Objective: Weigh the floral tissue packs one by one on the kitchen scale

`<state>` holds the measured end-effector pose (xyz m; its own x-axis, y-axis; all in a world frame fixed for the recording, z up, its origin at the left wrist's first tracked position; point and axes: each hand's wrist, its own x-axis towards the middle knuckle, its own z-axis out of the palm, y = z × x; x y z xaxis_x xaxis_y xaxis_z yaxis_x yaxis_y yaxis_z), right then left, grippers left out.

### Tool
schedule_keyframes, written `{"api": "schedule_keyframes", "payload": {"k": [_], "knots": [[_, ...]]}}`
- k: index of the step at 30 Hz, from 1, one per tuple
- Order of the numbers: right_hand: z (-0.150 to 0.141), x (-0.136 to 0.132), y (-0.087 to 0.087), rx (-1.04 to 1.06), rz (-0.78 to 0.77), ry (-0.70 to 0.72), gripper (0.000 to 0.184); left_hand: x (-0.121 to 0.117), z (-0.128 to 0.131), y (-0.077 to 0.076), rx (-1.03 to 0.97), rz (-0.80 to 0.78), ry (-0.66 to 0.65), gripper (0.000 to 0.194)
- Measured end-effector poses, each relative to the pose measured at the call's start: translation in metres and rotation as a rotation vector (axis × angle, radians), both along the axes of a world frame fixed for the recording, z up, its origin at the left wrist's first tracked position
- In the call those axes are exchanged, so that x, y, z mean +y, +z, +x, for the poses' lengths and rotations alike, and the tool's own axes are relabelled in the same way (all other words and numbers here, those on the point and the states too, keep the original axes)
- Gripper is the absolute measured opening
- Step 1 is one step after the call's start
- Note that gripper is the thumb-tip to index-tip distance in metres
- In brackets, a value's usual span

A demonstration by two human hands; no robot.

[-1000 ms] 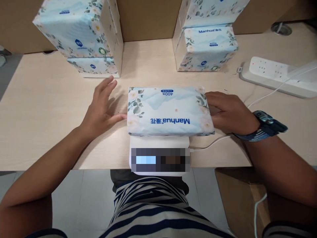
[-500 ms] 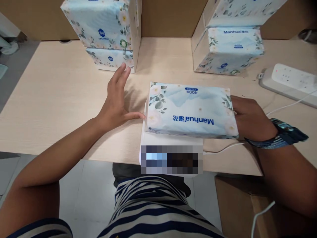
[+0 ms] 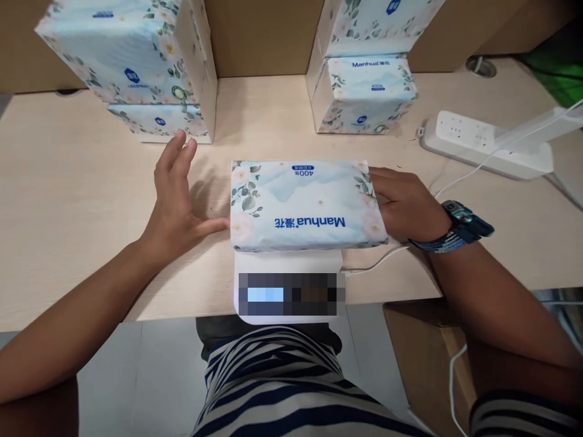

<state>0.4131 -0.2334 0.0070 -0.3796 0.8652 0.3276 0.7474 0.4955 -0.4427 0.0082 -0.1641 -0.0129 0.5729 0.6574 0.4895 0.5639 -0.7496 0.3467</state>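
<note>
A floral pack of tissues [image 3: 300, 197], white and pale blue with "Manhua" printed on it, lies over a white digital scale [image 3: 286, 262], whose display is pixelated. My right hand [image 3: 405, 203], with a watch on its wrist, holds the pack at its right end; the fingertips are hidden by the pack. At the opposite end, my left hand [image 3: 175, 197] is open, its fingers raised and spread, holding nothing. Its thumb tip comes up to the pack's left edge. Behind my left fingers stands a stack of similar tissue packs [image 3: 132, 48].
Another stack of tissue packs [image 3: 368, 97] stands at the back right, before a cardboard panel [image 3: 268, 36]. A white power strip [image 3: 487, 142] with cables lies on the right of the table. Below the front edge is a cardboard box [image 3: 419, 358].
The view has shifted, so the stacks and scale appear further left. More of my right hand shows at the pack's end. My left hand keeps its spread shape beside the pack.
</note>
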Motion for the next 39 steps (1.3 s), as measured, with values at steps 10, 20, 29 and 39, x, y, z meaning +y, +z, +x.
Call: {"api": "schedule_keyframes", "payload": {"k": [10, 20, 29, 39], "knots": [[-0.002, -0.001, -0.003, 0.063, 0.056, 0.036, 0.032, 0.005, -0.003, -0.002, 0.028, -0.042, -0.069, 0.129], [-0.002, 0.000, -0.004, 0.121, 0.006, 0.043, 0.023, -0.001, 0.003, 0.002, 0.009, -0.122, -0.022, 0.118], [-0.001, -0.001, -0.004, 0.106, 0.069, 0.045, 0.022, 0.012, -0.003, -0.005, 0.063, 0.027, -0.108, 0.130], [-0.002, -0.001, -0.006, 0.109, 0.059, 0.043, 0.030, 0.008, -0.002, -0.004, 0.086, -0.028, -0.069, 0.133]]}}
